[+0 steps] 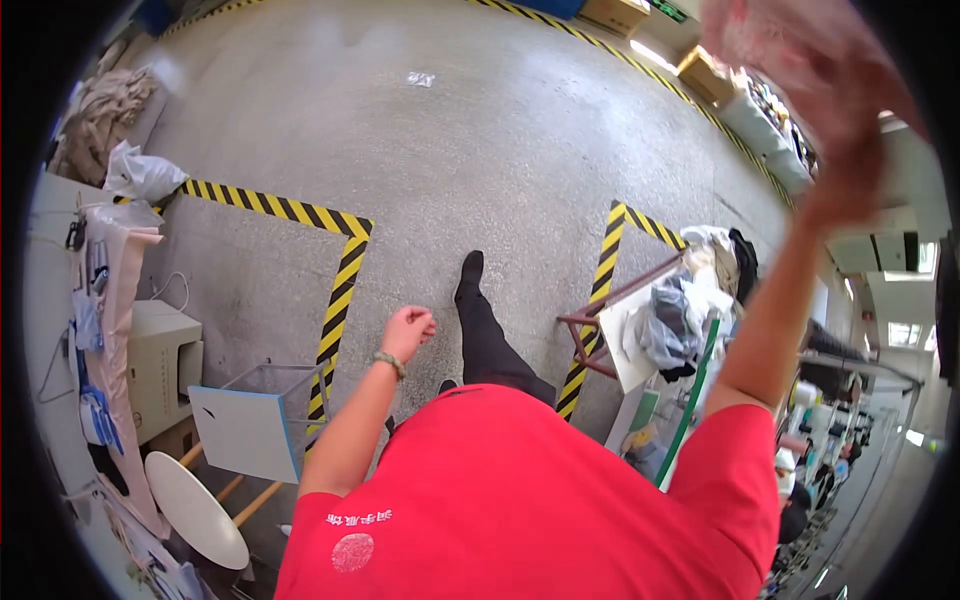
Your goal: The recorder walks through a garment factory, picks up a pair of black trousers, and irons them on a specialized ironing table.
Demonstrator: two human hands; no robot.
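My right hand (848, 150) is raised high at the upper right, its fingers smeared by motion. It grips a pale pink and whitish sheet-like bundle (765, 40); whether this is cloth or plastic film I cannot tell. My left hand (408, 330) hangs low in front of me, above the floor, with a beaded bracelet (390, 364) at the wrist. Its fingers are loosely curled in and nothing shows in them. One black-shod foot (473, 266) is stretched forward on the floor below.
Yellow-black tape (345, 285) marks the grey floor (440, 160). Left: a blue-edged stool (245, 430), a round white stool (185, 505), and a cloth-covered table (118, 290). Right: a small table (625, 330) bears plastic bags and clothes. White scrap (421, 79) lies ahead.
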